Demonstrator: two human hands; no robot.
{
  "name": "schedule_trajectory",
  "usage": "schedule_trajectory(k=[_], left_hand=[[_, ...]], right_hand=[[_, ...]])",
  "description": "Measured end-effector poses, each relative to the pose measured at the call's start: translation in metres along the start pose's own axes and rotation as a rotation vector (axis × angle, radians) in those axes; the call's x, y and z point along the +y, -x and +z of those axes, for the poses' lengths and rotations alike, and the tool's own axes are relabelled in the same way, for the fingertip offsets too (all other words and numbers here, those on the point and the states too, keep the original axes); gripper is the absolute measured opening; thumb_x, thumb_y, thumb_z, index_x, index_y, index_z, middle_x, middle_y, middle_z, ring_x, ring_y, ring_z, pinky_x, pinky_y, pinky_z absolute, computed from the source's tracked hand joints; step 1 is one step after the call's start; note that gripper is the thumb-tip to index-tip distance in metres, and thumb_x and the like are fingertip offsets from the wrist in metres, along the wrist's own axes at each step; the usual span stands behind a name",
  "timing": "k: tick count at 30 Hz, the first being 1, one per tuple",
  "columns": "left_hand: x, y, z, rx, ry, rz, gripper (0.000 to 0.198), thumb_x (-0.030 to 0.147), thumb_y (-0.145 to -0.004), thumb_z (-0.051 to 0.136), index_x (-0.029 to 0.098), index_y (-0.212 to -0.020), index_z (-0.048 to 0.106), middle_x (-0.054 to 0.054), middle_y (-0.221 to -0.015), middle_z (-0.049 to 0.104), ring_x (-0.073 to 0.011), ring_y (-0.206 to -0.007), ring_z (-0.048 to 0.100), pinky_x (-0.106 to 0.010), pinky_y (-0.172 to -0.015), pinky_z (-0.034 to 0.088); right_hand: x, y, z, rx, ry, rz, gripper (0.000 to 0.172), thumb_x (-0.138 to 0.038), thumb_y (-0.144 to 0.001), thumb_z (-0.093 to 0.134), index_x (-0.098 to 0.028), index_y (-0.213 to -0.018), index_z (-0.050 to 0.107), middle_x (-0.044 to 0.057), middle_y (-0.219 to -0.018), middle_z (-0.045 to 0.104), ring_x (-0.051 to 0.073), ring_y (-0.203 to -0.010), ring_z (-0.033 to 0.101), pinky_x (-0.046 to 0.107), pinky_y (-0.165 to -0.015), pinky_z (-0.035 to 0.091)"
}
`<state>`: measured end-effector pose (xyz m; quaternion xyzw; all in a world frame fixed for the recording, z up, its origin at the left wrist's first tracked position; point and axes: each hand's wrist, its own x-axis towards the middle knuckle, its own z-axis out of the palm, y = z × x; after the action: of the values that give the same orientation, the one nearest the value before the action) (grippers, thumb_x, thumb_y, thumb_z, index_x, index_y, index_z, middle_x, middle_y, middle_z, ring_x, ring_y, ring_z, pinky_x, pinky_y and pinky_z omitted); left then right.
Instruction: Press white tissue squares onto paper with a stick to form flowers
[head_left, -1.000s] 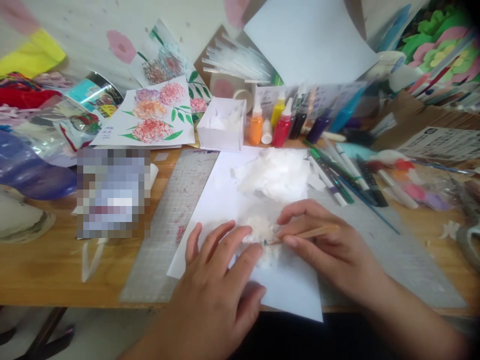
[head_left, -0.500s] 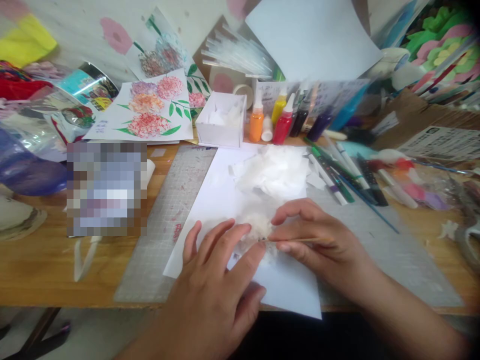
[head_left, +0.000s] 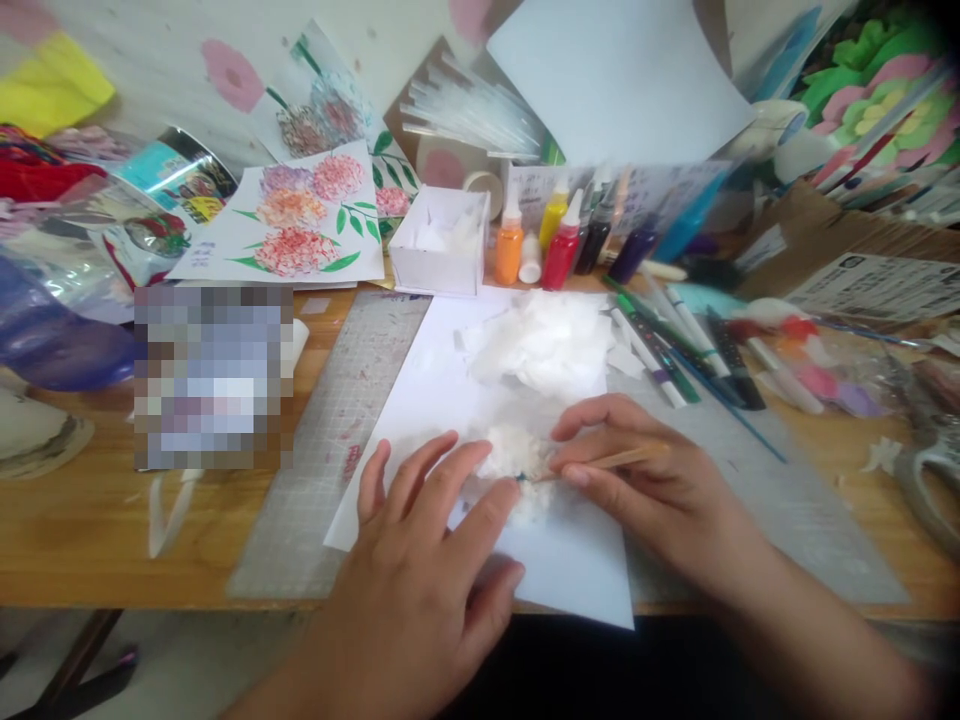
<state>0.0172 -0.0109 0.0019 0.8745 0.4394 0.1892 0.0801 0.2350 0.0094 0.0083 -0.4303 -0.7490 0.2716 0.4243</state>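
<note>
My right hand (head_left: 637, 465) pinches a thin wooden stick (head_left: 622, 456) between thumb and fingers. The stick's tip end points at a small white fluffy clump (head_left: 517, 452), which looks like cotton, lying on a white sheet of paper (head_left: 427, 400). A small dark blue-green spot shows beside the tip. Spread out flat, my left hand (head_left: 439, 540) rests on the sheet, its index finger and thumb at the clump's left side. Farther back on the same sheet sits a larger heap of white cotton (head_left: 544, 340).
A grey cutting mat (head_left: 307, 480) lies under the sheet. Behind stand a white box (head_left: 439, 245) and several paint bottles, one red (head_left: 561, 250). Markers (head_left: 652, 355) lie to the right, before a cardboard box (head_left: 847, 250). Flower pictures (head_left: 300, 215) and a blurred-out device (head_left: 214, 380) are left.
My right hand has shifted slightly right, and the stick is tilted more upward at its back end. A blue-green spot shows more clearly at the clump. My left hand has moved slightly left.
</note>
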Motion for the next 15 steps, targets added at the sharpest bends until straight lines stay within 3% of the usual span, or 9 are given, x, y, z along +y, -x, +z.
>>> schedule_trajectory(k=[2, 6, 7, 11, 15], left_hand=[[0.000, 0.000, 0.001, 0.022, 0.002, 0.002, 0.031, 0.033, -0.084, 0.059, 0.028, -0.115, 0.063, -0.007, -0.133, 0.054, -0.0321, -0.129, 0.042, -0.060, -0.111, 0.015], [-0.007, 0.003, 0.005, 0.081, -0.028, 0.068, 0.035, 0.028, -0.082, 0.059, 0.026, -0.117, 0.062, -0.008, -0.132, 0.055, -0.0317, -0.127, 0.043, -0.059, -0.111, 0.016], [-0.009, 0.004, 0.006, 0.092, -0.048, 0.096, 0.038, 0.027, -0.081, 0.060, 0.026, -0.120, 0.061, -0.008, -0.134, 0.053, -0.0314, -0.128, 0.043, -0.057, -0.112, 0.016], [-0.013, 0.004, 0.009, 0.137, -0.098, 0.145, 0.048, 0.034, -0.081, 0.061, 0.028, -0.129, 0.056, -0.004, -0.140, 0.050, -0.0299, -0.129, 0.042, -0.053, -0.115, 0.013], [-0.009, 0.000, 0.007, 0.164, -0.120, 0.224, 0.043, 0.031, -0.085, 0.058, 0.024, -0.127, 0.058, 0.001, -0.140, 0.052, -0.0278, -0.128, 0.044, -0.048, -0.117, 0.011]], right_hand=[[0.005, 0.001, -0.004, 0.055, -0.029, 0.028, 0.012, -0.017, -0.085, 0.062, -0.026, -0.084, 0.070, 0.002, -0.082, 0.071, 0.019, -0.095, 0.062, 0.038, -0.083, 0.051], [0.020, 0.002, -0.022, 0.426, -0.073, 0.014, 0.013, -0.020, -0.088, 0.059, -0.028, -0.088, 0.070, 0.002, -0.092, 0.069, 0.019, -0.098, 0.062, 0.040, -0.089, 0.050], [0.023, 0.002, -0.027, 0.452, -0.039, 0.018, 0.013, -0.021, -0.088, 0.059, -0.027, -0.086, 0.069, 0.002, -0.092, 0.069, 0.019, -0.095, 0.063, 0.040, -0.088, 0.051], [0.024, 0.003, -0.040, 0.245, 0.203, 0.090, 0.012, -0.022, -0.088, 0.058, -0.023, -0.084, 0.069, 0.004, -0.089, 0.072, 0.019, -0.087, 0.068, 0.035, -0.079, 0.055], [0.024, 0.002, -0.036, 0.126, 0.263, 0.060, 0.014, -0.019, -0.090, 0.054, -0.021, -0.087, 0.068, 0.006, -0.093, 0.072, 0.017, -0.090, 0.068, 0.032, -0.080, 0.055]])
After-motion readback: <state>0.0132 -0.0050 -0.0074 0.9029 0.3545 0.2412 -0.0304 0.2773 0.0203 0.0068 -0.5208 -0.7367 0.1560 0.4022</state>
